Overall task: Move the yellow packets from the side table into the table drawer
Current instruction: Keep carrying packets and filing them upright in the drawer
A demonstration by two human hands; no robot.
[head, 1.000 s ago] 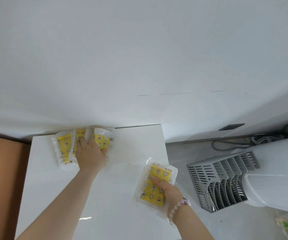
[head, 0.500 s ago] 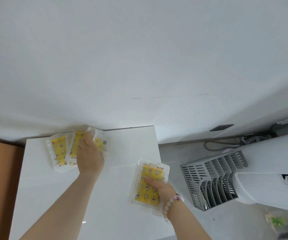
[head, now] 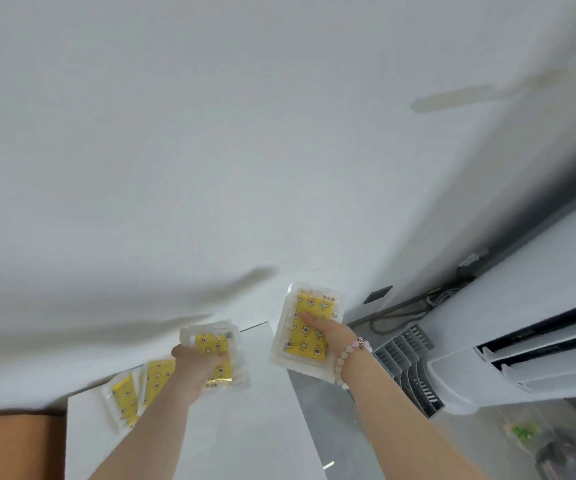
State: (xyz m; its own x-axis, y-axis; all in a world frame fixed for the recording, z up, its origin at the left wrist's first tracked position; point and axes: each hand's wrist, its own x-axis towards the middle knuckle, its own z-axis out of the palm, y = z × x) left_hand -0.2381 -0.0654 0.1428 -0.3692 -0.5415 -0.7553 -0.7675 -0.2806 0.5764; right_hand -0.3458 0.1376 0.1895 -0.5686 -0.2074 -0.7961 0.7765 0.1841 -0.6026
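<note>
Right of centre: right hand (head: 328,336) pinching a flat yellow star-printed packet in clear plastic (head: 305,327), thumb across its face, long axis up the frame. Lower centre: left hand (head: 196,367) curled round a second such packet (head: 215,355). Flat on the white side table (head: 262,427), just lower left of that hand: two more packets (head: 125,400), nearer the left. Drawer out of view.

Grey slatted rack (head: 408,372) beside white appliance (head: 539,271)
</note>
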